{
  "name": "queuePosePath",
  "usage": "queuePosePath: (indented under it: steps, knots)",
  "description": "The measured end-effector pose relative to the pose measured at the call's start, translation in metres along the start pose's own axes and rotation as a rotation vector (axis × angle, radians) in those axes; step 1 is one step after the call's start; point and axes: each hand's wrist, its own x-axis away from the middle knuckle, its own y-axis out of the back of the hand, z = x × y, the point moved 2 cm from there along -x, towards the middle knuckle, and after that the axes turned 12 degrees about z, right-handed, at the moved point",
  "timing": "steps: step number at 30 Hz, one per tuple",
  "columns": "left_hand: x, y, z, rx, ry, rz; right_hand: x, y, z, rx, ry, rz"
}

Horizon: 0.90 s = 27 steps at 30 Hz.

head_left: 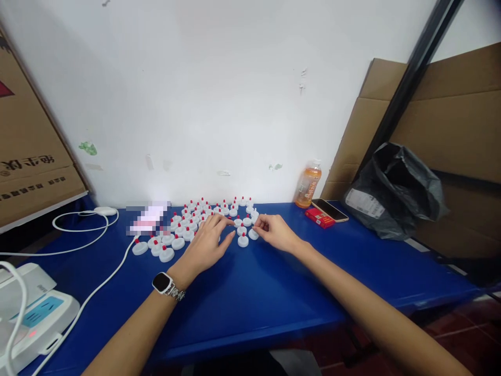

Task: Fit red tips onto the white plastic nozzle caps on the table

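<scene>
Several small white round caps with red tips stand in rows on a blue table, near the wall. My left hand, with a smartwatch on its wrist, lies flat among them, fingers stretched over the caps. My right hand sits just right of the group, its fingertips pinched at a cap on the edge of the rows. One cap stands between the two hands.
An orange drink bottle, a phone on a red box and a black plastic bag sit at the right. Cardboard leans at both sides. A white cable and a white device lie at the left.
</scene>
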Motion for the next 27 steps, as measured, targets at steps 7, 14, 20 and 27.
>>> queuePosePath:
  steps: [7, 14, 20, 27]
  knots:
    - [-0.002, -0.001, 0.008, 0.012, 0.009, -0.009, -0.038, -0.011, 0.05, -0.278, 0.216, 0.016]
    - [0.008, 0.01, 0.039, -0.059, 0.149, 0.033, -0.102, -0.015, 0.032, 0.362, -0.003, 0.054]
    - [0.009, 0.007, 0.038, -0.066, 0.139, 0.027, -0.125, -0.027, 0.017, 0.706, -0.093, 0.213]
    - [0.008, 0.003, 0.038, -0.077, 0.138, 0.045, -0.127, -0.031, 0.011, 0.607, -0.097, 0.231]
